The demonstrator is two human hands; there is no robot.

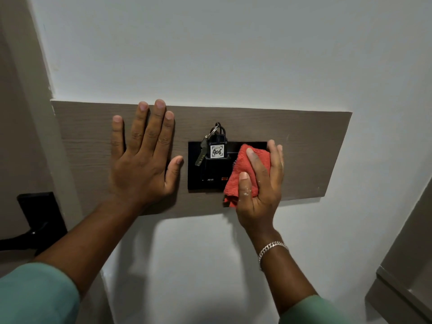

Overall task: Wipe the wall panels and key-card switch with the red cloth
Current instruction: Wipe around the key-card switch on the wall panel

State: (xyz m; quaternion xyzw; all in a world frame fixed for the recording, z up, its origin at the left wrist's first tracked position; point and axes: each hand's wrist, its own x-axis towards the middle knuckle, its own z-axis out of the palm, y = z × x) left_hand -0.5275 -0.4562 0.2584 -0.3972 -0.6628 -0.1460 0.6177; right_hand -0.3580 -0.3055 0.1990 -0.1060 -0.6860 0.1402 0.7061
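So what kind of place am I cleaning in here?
Probably a hotel room by its entrance: a black key-card switch on a wood wall panel holds a key tag marked 406, and a door handle shows at left.

Hotel room: key-card switch [210, 167] holds key tag [217, 151] numbered 406.

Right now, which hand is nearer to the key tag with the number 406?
The right hand. It holds the red cloth against the black key-card switch, just right of the key tag. The left hand lies flat on the wood panel, farther left.
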